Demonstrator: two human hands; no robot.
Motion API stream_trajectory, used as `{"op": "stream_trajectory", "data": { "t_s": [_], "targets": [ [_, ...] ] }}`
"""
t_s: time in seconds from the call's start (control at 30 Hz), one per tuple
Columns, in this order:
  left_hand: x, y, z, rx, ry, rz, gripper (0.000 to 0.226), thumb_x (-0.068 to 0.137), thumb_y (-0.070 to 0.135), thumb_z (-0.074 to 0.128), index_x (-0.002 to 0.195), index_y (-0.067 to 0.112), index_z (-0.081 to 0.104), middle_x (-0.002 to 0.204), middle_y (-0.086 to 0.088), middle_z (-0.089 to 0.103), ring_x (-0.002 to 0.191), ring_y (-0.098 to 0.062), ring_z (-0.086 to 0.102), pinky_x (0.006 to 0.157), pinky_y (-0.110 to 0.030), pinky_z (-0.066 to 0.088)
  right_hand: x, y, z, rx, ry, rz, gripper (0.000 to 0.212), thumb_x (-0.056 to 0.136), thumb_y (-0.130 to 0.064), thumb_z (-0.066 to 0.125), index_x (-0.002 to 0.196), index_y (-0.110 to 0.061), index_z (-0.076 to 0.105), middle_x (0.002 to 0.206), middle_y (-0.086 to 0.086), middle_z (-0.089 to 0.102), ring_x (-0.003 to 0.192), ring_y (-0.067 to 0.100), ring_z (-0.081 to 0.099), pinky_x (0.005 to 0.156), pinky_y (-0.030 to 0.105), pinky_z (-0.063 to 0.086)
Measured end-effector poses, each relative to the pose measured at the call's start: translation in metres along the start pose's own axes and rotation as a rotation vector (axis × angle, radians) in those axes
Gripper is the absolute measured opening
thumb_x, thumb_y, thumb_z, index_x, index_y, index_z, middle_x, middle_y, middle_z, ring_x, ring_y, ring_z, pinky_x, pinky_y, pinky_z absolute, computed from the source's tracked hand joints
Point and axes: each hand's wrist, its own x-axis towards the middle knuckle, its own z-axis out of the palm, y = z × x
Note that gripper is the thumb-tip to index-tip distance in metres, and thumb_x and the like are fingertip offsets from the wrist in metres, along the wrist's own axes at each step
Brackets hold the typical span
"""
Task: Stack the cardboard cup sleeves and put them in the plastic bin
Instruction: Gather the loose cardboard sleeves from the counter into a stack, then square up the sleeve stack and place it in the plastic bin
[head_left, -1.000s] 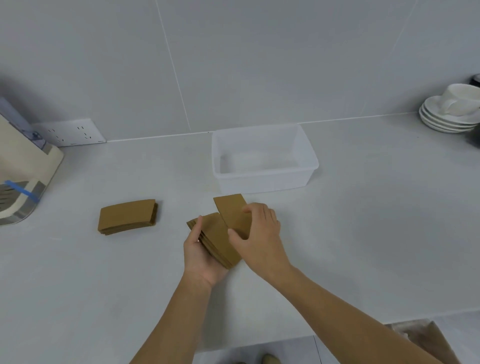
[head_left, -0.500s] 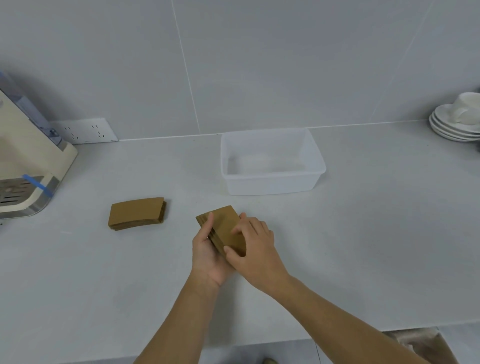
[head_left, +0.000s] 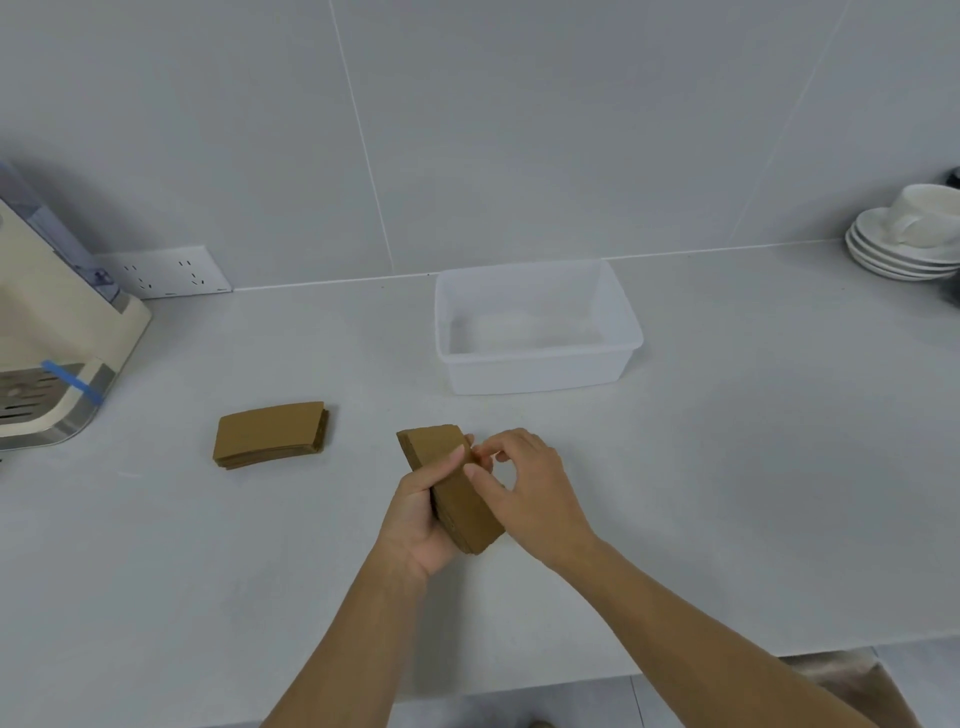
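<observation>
Left hand (head_left: 415, 512) wraps a stack of sleeves (head_left: 449, 486) from the left side, thumb laid across the top face, fingers curled underneath and mostly hidden. The stack sits tilted, far end pointing up-left, near end lower right, just above the counter (head_left: 727, 467); whether its lower edge touches the counter can't be told. Right hand (head_left: 530, 488) is on the stack's right edge, thumb and forefinger tips pinched at the top sleeve's edge, other fingers loosely curled; the exact contact is small and partly covered by the fingers. A second stack of sleeves (head_left: 270, 434) lies flat on the counter well to the left, untouched. The clear plastic bin (head_left: 535, 371) stands behind the hands near the wall, apart from both stacks. A cream machine (head_left: 47, 332) is cut off at the left edge, and a cup on stacked saucers (head_left: 904, 249) is cut off at the right edge.
</observation>
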Motion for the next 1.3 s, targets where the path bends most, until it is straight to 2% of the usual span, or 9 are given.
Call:
{"op": "stream_trajectory", "data": {
  "t_s": [0.1, 0.2, 0.3, 0.5, 0.63, 0.77, 0.9, 1.0, 1.3],
  "targets": [
    [-0.005, 0.005, -0.001, 0.042, -0.027, 0.021, 0.023, 0.067, 0.011, 0.068, 0.09, 0.013, 0.072, 0.084, -0.012, 0.068, 0.076, -0.026, 0.063, 0.071, -0.041, 0.054, 0.01, -0.004, -0.011, 0.136, -0.009, 0.039, 0.008, 0.087, -0.023, 0.058, 0.095, -0.02, 0.058, 0.101, -0.006, 0.057, 0.09, 0.003, 0.051, 0.08, 0.014, 0.047],
    [-0.008, 0.007, -0.001, 0.009, -0.121, 0.014, 0.029, 0.061, 0.002, 0.07, 0.089, 0.009, 0.073, 0.083, -0.013, 0.066, 0.072, -0.024, 0.062, 0.071, -0.041, 0.053, 0.022, -0.007, -0.02, 0.221, -0.027, 0.055, 0.01, 0.087, -0.02, 0.058, 0.098, -0.021, 0.059, 0.106, -0.005, 0.058, 0.089, -0.004, 0.05, 0.067, -0.001, 0.039],
    [-0.009, 0.01, 0.0, 0.043, -0.22, -0.007, 0.046, 0.052, 0.004, 0.076, 0.097, 0.006, 0.069, 0.085, -0.012, 0.063, 0.072, -0.023, 0.061, 0.069, -0.04, 0.051, 0.03, -0.007, -0.026, 0.213, -0.075, 0.021, 0.015, 0.086, -0.021, 0.06, 0.101, -0.025, 0.06, 0.11, -0.009, 0.059, 0.099, 0.002, 0.05, 0.075, 0.008, 0.036],
    [-0.014, 0.014, 0.005, 0.17, -0.292, -0.039, 0.042, 0.058, 0.003, 0.068, 0.1, 0.006, 0.065, 0.088, -0.012, 0.062, 0.075, -0.024, 0.06, 0.069, -0.041, 0.051, 0.04, -0.008, -0.041, 0.127, -0.276, 0.011, 0.03, 0.086, -0.025, 0.06, 0.116, -0.028, 0.059, 0.116, -0.013, 0.053, 0.112, 0.006, 0.044, 0.094, 0.022, 0.032],
    [-0.015, 0.014, 0.009, 0.233, -0.288, -0.042, 0.042, 0.059, 0.004, 0.067, 0.101, 0.007, 0.069, 0.085, -0.014, 0.064, 0.074, -0.025, 0.061, 0.068, -0.042, 0.052, 0.042, -0.012, -0.045, 0.194, -0.369, 0.006, 0.032, 0.084, -0.021, 0.064, 0.115, -0.022, 0.061, 0.118, -0.003, 0.061, 0.108, 0.009, 0.052, 0.085, 0.021, 0.041],
    [-0.014, 0.012, 0.015, 0.294, -0.295, -0.082, 0.041, 0.058, 0.005, 0.068, 0.099, 0.005, 0.069, 0.087, -0.014, 0.064, 0.075, -0.026, 0.061, 0.068, -0.042, 0.052, 0.042, -0.011, -0.052, 0.21, -0.378, 0.025, 0.03, 0.081, -0.017, 0.066, 0.11, -0.021, 0.062, 0.108, -0.003, 0.061, 0.102, 0.013, 0.056, 0.089, 0.031, 0.048],
    [-0.013, 0.008, 0.022, 0.365, -0.345, -0.159, 0.042, 0.059, 0.007, 0.071, 0.1, 0.005, 0.065, 0.087, -0.012, 0.062, 0.074, -0.023, 0.059, 0.07, -0.039, 0.05, 0.043, -0.011, -0.066, 0.265, -0.495, 0.044, 0.019, 0.082, -0.01, 0.066, 0.099, -0.016, 0.062, 0.086, -0.004, 0.062, 0.075, 0.011, 0.059, 0.067, 0.022, 0.049],
    [-0.012, 0.006, 0.023, 0.38, -0.373, -0.179, 0.05, 0.056, 0.013, 0.078, 0.103, 0.004, 0.063, 0.089, -0.012, 0.063, 0.075, -0.023, 0.059, 0.073, -0.039, 0.05, 0.045, -0.01, -0.07, 0.256, -0.524, 0.045, 0.013, 0.08, -0.008, 0.068, 0.09, -0.014, 0.062, 0.081, 0.0, 0.061, 0.077, 0.017, 0.059, 0.072, 0.031, 0.049],
    [-0.015, 0.031, 0.013, 0.293, -0.27, -0.002, 0.088, 0.052, 0.058, 0.08, 0.117, 0.002, 0.063, 0.112, -0.022, 0.066, 0.098, -0.034, 0.064, 0.093, -0.057, 0.046, 0.055, -0.007, -0.071, 0.474, -0.346, 0.065, 0.012, 0.079, -0.005, 0.068, 0.084, -0.014, 0.062, 0.084, 0.003, 0.066, 0.08, 0.015, 0.062, 0.079, 0.024, 0.049]
  ]
}}
